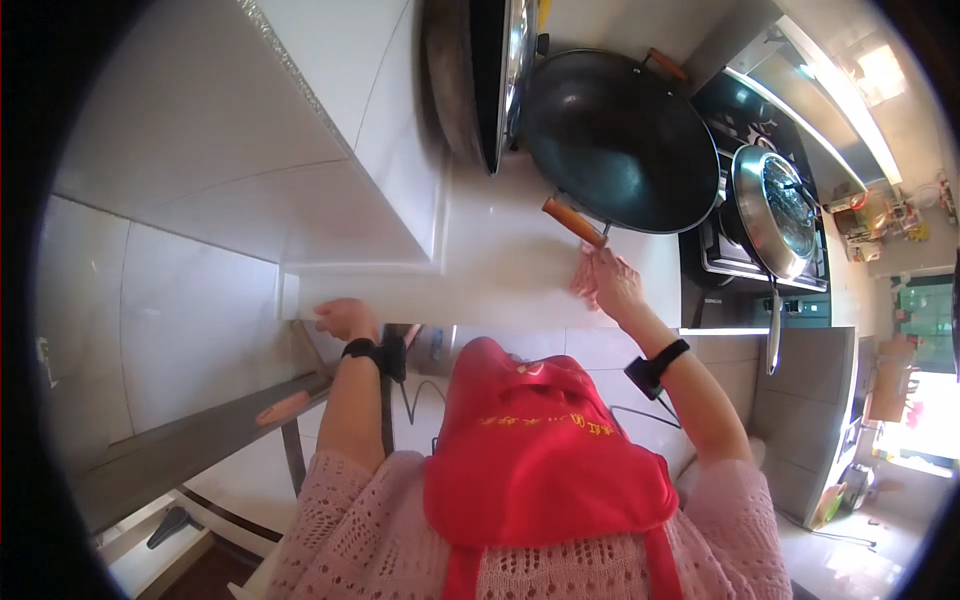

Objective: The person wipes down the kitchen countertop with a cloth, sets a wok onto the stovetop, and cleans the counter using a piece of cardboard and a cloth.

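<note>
A dark wok point(625, 140) with two wooden handles stands at the back of the white counter point(490, 240). Just below its nearer wooden handle point(575, 222) is my right hand point(608, 282), its fingers partly apart and close to the handle's end; whether they touch it is hard to tell. My left hand point(346, 318) is at the counter's front edge on the left, fingers curled in, with nothing visible in them. Both wrists wear black straps with small devices.
Another large pan point(460, 80) stands on edge left of the wok. On the stove at the right, a lidded pan point(775, 210) has its long handle point(774, 330) pointing forward. A wooden rail point(190, 430) lies at the lower left.
</note>
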{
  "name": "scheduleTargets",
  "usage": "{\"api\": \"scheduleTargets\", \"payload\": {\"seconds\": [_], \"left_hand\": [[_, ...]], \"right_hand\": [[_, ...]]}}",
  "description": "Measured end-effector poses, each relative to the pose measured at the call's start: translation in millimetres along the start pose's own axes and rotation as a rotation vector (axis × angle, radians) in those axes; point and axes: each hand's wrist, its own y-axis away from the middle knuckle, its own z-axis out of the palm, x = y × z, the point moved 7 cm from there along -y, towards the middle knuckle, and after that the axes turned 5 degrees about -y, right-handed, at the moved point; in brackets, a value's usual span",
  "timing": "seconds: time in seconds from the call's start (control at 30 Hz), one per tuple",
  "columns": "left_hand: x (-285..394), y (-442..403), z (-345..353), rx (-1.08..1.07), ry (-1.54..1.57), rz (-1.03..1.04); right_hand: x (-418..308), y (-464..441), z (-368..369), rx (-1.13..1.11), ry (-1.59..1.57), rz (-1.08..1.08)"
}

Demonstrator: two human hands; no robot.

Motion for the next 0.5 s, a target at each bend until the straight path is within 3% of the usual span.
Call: {"api": "scheduleTargets", "payload": {"seconds": [0.23, 0.33, 0.43, 0.5], "left_hand": [[0.4, -5.9, 5.0, 0.003, -0.053, 0.02], [-4.4, -5.7, 6.9, -0.067, 0.006, -0.028], [4.4, 2.5, -1.4, 0.011, -0.205, 0.027], [6.3, -6.5, 9.4, 0.002, -0.135, 0.027]], "right_hand": [[-4.2, 31.7, -2.6, 0.014, -0.172, -0.041], [-0.6, 7.8, -8.7, -0.016, -0.172, 0.078], [-1.6, -8.6, -16.6, -0.249, -0.31, 0.287], [3.7, -3.3, 22.7, 0.031, -0.143, 0.019]]}}
